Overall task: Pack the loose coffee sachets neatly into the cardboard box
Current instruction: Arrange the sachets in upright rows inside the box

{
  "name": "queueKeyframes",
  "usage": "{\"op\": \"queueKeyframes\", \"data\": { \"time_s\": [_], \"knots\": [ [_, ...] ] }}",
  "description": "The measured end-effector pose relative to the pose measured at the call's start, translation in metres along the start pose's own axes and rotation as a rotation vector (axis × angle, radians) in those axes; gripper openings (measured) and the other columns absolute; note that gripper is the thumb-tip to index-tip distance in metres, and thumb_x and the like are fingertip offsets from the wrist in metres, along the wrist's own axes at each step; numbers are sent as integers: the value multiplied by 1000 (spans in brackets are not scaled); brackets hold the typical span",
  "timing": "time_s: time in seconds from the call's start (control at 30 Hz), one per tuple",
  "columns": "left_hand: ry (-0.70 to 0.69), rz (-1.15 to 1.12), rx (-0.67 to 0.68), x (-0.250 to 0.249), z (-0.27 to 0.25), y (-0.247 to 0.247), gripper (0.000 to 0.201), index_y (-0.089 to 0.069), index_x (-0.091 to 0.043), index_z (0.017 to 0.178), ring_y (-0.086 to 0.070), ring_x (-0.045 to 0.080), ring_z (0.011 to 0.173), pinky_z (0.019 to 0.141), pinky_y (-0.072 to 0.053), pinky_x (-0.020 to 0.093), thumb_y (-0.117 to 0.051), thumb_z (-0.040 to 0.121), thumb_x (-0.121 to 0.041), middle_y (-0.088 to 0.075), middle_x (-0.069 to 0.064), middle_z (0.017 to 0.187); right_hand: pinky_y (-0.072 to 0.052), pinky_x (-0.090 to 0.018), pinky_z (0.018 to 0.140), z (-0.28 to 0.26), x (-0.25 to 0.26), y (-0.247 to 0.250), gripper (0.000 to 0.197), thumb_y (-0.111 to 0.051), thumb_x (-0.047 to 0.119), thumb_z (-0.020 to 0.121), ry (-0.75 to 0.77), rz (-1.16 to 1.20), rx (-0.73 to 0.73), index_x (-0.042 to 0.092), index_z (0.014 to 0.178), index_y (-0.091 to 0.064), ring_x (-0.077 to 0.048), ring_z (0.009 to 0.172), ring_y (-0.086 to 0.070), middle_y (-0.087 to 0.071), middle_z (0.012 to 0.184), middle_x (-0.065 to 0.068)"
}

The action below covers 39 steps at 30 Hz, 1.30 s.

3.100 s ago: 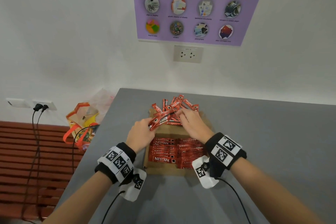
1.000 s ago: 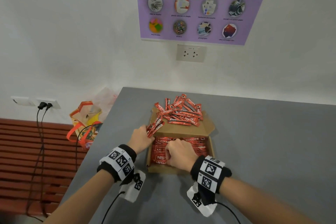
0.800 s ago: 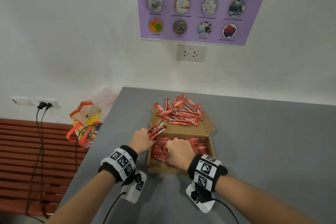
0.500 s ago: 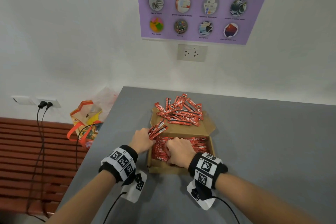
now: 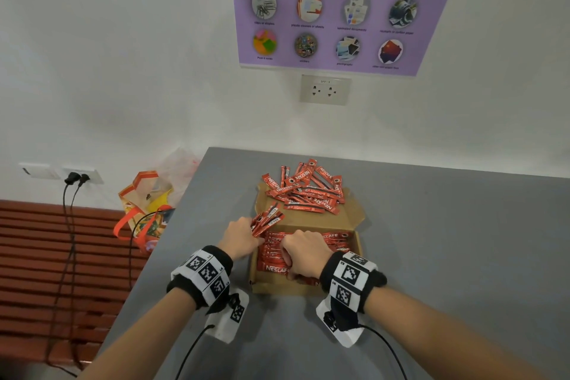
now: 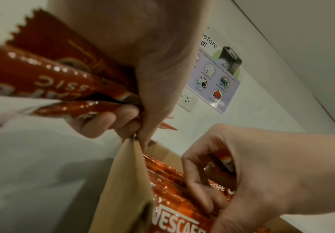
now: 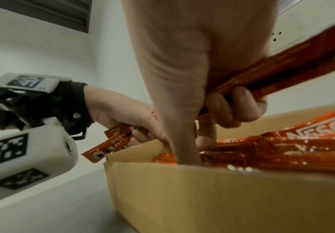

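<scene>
Cardboard box (image 5: 303, 286) under right hand (image 5: 303, 253), rows of packed sachets (image 5: 277, 268) inside; fingers curled round one sachet (image 7: 282, 69). Left hand (image 5: 240, 237) at box's left wall clutches a bundle (image 5: 266, 220). Loose sachets (image 5: 305, 191) piled beyond both hands, on the far flap.

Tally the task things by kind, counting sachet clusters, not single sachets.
Cardboard box: 1
Nescafe sachet clusters: 4 (loose pile, packed rows, left-hand bunch, right-hand bunch)
Hands: 2 (left hand, right hand)
Total: 7
</scene>
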<state>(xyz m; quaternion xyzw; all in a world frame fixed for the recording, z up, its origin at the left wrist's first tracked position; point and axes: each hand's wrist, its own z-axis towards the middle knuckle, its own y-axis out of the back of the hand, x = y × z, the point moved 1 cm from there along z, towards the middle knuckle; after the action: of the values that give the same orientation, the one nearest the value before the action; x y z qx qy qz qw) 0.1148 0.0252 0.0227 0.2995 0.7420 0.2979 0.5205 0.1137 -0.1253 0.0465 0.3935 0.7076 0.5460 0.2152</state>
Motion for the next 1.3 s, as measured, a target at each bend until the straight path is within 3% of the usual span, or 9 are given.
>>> {"op": "queueKeyframes", "data": {
  "time_s": [0.27, 0.43, 0.73, 0.83, 0.93, 1.03, 1.1, 1.17, 1.3],
  "knots": [
    [-6, 19, -1, 2, 2, -1, 31, -57, -5, 115, -61, 26, 106, 86, -45, 27, -64, 87, -18, -64, 13, 115, -44, -31, 67, 6, -2, -1, 31, -81, 24, 67, -11, 33, 2, 20, 65, -50, -24, 85, -63, -68, 91, -4],
    [-2, 26, 12, 5, 4, 0, 29, -58, -5, 112, -61, 25, 104, 85, -45, 26, -64, 86, -19, -64, 13, 114, -46, -34, 69, 6, -1, -5, 22, -75, 21, 74, 7, 40, -28, 17, 72, -53, -27, 86, -64, -68, 90, -7],
    [-22, 29, 27, 5, 3, 2, 31, -57, -7, 114, -61, 25, 106, 89, -45, 29, -64, 87, -20, -64, 11, 116, -41, -28, 64, 2, -2, -4, 43, -80, 42, 65, 45, 39, -25, 22, 60, -42, -22, 82, -62, -68, 88, -4],
    [-58, -1, -8, 6, 2, 5, 26, -59, -8, 108, -63, 23, 100, 84, -46, 27, -64, 86, -20, -66, 10, 111, -41, -27, 64, 1, -4, -3, 40, -77, 49, 67, 49, 65, -50, 19, 69, -51, -20, 81, -61, -67, 88, -2],
    [-117, -50, -145, 3, -5, 13, 15, -60, -11, 97, -59, 13, 76, 63, -41, 14, -61, 89, -23, -67, 3, 94, -46, -28, 66, -3, -8, 4, 23, -64, 35, 84, 30, 268, -118, 13, 85, -60, -17, 76, -59, -62, 85, -1],
    [-194, -154, -223, -9, -13, 23, 13, -56, -16, 82, -51, 2, 60, 49, -35, 8, -57, 92, -25, -58, -7, 75, -46, -31, 88, -7, -17, 16, 28, -38, 17, 97, 26, 595, -336, 9, 90, -64, -14, 91, -56, -61, 97, -3],
    [-235, -256, -203, -19, -18, 26, 22, -53, -21, 71, -49, 1, 56, 48, -37, 7, -57, 92, -25, -55, -9, 65, -37, -26, 91, -8, -20, 24, 34, -31, 16, 100, 14, 672, -439, 14, 91, -63, -12, 100, -49, -55, 100, -2],
    [-270, -340, -184, -29, -22, 25, 22, -56, -19, 71, -49, 4, 55, 51, -37, 8, -60, 90, -28, -55, -9, 61, -30, -22, 85, -9, -22, 31, 36, -29, 18, 101, -15, 612, -484, 13, 96, -64, -9, 98, -43, -48, 97, 1],
    [-307, -589, -221, -34, -27, 26, 18, -57, -27, 69, -59, -3, 61, 59, -42, 10, -64, 86, -30, -62, -13, 66, -33, -5, 74, -7, -30, 40, 39, -28, 22, 103, -54, 739, -560, 10, 107, -65, 1, 90, -54, -61, 96, 4]
  ]
}}
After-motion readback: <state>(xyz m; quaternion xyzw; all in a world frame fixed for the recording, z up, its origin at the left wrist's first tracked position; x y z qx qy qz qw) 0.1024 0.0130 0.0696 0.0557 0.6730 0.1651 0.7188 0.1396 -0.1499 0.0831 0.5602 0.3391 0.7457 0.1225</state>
